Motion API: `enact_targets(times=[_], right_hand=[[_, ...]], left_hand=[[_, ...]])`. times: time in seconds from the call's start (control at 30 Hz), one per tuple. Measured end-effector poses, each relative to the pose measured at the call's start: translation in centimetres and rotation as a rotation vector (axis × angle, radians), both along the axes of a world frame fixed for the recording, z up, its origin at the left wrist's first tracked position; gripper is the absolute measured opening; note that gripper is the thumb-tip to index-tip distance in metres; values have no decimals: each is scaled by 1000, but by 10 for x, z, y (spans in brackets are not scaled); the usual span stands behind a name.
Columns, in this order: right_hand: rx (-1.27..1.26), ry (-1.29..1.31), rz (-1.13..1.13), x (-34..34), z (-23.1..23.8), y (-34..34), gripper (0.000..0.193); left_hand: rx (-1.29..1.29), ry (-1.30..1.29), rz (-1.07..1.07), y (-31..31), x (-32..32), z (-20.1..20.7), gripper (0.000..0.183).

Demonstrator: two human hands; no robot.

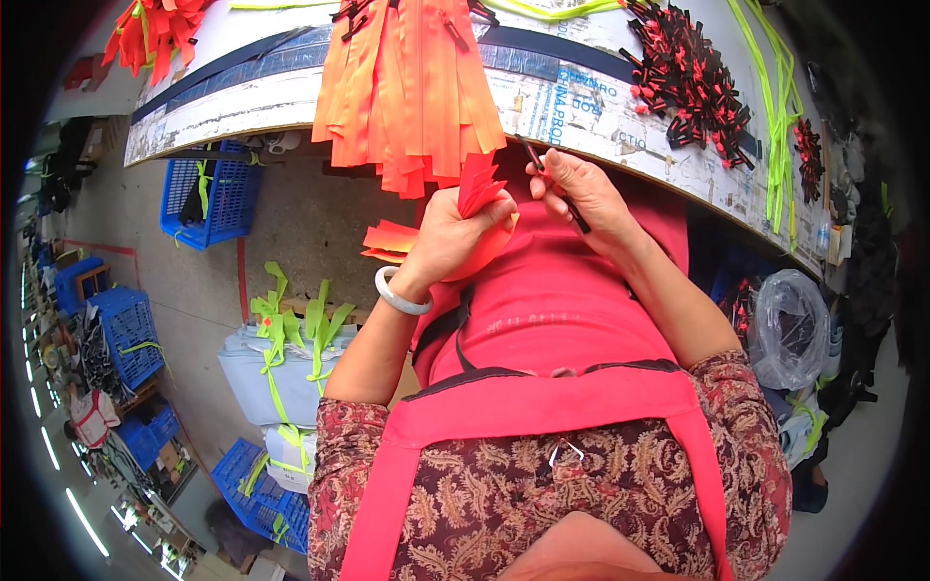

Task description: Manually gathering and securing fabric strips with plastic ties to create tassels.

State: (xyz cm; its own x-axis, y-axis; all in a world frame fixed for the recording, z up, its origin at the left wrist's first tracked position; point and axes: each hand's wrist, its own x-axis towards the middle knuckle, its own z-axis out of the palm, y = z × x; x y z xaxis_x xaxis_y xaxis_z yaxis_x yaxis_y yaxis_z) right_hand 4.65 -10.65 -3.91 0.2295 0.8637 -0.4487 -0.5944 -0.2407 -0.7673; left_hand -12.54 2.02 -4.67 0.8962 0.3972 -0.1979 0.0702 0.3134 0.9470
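Note:
My left hand (453, 234) is closed around a bunch of red-orange zipper tapes (475, 184), whose ends stick out above the fingers and to the left. In my right hand (589, 198), a slim black tool (578, 217) sits between thumb and fingers, its narrow tip pointing up and left. I cannot make out the tool's exact kind. Just beyond my hands, a thick row of orange zippers (412, 97) hangs over the near edge of the table (228, 126), with black pulls at their upper ends. The two hands are a short way apart.
A heap of small black-and-red pieces (686, 82) lies on the table's right side, beside yellow-green strips (775, 126). Blue crates (208, 198) stand on the floor at left, near tied pale-blue bundles (276, 373). A clear plastic bag (790, 329) is at right.

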Motion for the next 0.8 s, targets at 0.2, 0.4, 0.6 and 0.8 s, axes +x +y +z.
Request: enact_targets(times=[0.2,0.4,0.6,0.8], right_hand=[[46,-25,-29,-9,10,4,30],[-11,-115,43,-5,7,-1,23],[55,-346,-30,2,16,-3,15],[136,-213,-45,1,44,1,18]], left_hand=[[-8,-23,16,0,0,-2,12],[-11,-1,25,3,-2,4,12],[-108,-28,98,7,-5,4,13],[-115,-35,109,8,-6,2,13]])
